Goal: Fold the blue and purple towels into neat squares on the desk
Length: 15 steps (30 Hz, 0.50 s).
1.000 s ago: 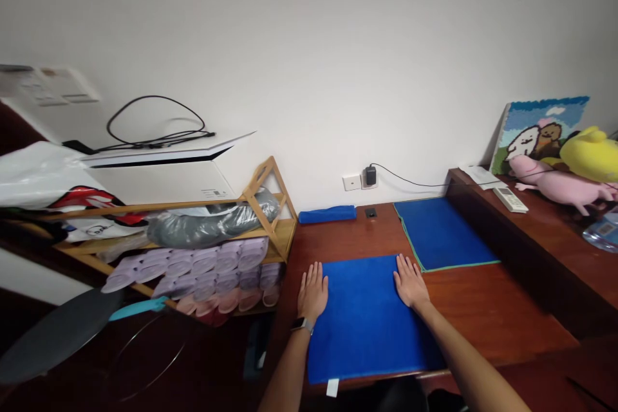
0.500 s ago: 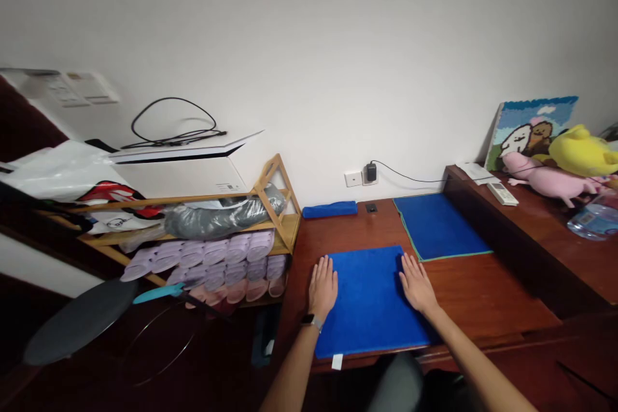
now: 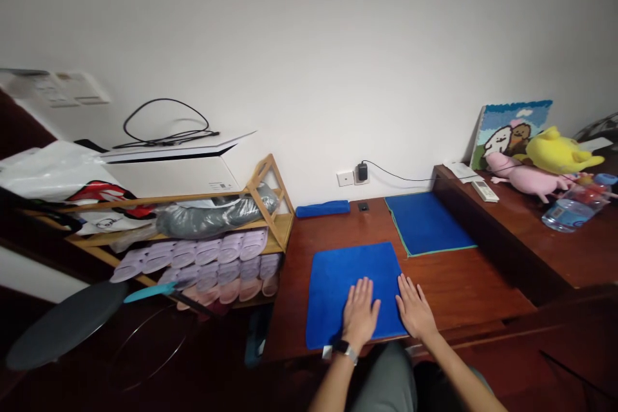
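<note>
A blue cloth (image 3: 333, 283) lies spread out on the brown wooden desk (image 3: 463, 290) in front of me, with a white tag at its near edge. My left hand (image 3: 360, 314) rests flat on the lower middle of the cloth, fingers stretched out; a watch is on that wrist. At the cloth's right edge my right hand (image 3: 415, 309) is laid flat with the fingers spread, partly over the wood. Neither hand grips anything. Behind, to the right, lies a second blue cloth (image 3: 429, 222) with a green edge. Against the wall is a narrow folded blue cloth (image 3: 322, 208).
On the raised right section are a remote control (image 3: 485, 191), pink and yellow plush toys (image 3: 521, 177), a plastic bottle (image 3: 570, 214) and a picture (image 3: 512, 132). Left of the desk stands a wooden rack (image 3: 284, 228) with slippers (image 3: 193, 254). A charger (image 3: 362, 172) is plugged into the wall.
My left hand has moved from the cloth's left edge to its lower middle. My right hand has slid down along the right edge. The view has shifted slightly to the right.
</note>
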Motion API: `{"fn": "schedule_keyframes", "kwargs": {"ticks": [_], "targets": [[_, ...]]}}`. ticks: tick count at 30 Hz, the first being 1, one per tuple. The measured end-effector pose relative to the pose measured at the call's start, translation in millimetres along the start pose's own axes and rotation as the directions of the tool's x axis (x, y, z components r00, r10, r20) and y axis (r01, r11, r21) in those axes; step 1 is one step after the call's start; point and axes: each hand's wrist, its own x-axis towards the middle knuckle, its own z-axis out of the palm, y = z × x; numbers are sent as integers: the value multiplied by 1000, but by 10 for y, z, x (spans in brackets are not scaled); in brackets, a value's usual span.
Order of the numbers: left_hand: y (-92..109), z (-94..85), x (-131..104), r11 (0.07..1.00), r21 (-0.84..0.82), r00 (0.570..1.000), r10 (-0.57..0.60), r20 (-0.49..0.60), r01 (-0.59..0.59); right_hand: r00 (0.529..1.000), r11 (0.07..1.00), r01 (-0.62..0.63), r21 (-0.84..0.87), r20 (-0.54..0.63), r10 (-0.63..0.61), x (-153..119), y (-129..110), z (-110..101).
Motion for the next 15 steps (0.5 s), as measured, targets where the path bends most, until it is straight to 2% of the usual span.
{"fn": "schedule_keyframes", "kwargs": {"ticks": [2,4,6,9,15], "targets": [[-517,-93,-229,985,80,988,-149,-29,151,1000,1000,-9,7,-5,9,-7,-11,-7],[-993,-179,-465,947,145,957,-275,-91,286,1000,1000,-7,10,-18,7,-12,-15,-3],[-1308,-221,-638,927,182,943,-309,-122,328,999,1000,-2,9,-34,3,-11,-13,9],[-1454,-194,-726,923,201,942,-304,-145,329,999,1000,-6,0,-43,6,-7,-8,26],[-1416,-82,-694,928,204,937,-266,-227,313,1000,1000,-15,-20,-19,15,23,-19,20]]}}
